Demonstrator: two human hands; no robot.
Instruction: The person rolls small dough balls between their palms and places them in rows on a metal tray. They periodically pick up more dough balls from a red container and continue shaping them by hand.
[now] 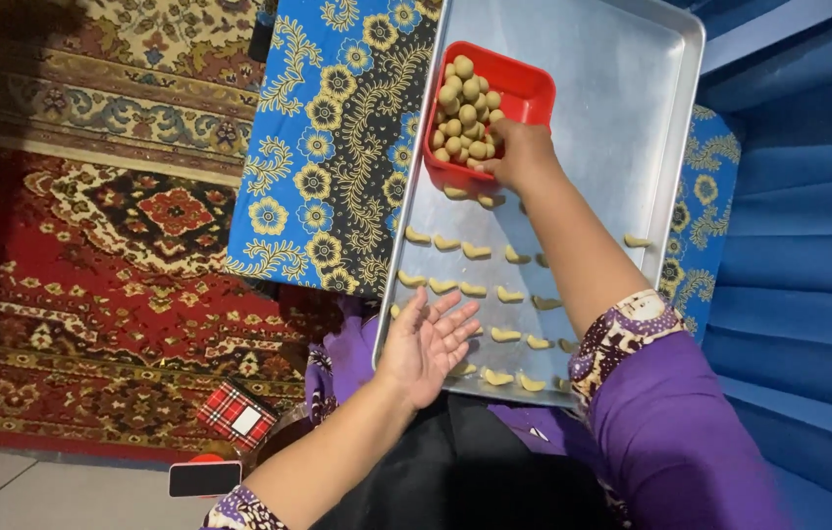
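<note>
A large silver baking tray lies on a blue floral cloth. A red square container full of small round dough balls sits on its upper left part. My right hand reaches to the container's near edge, fingers curled at the dough balls; whether it holds one is hidden. Rows of crescent-shaped dough pieces lie across the tray's near half. My left hand hovers palm up with fingers spread over the tray's near left corner, holding nothing.
The blue and black floral cloth covers a low surface. A red patterned carpet spreads to the left. A red plaid box and a dark phone lie on the floor. Blue fabric fills the right side.
</note>
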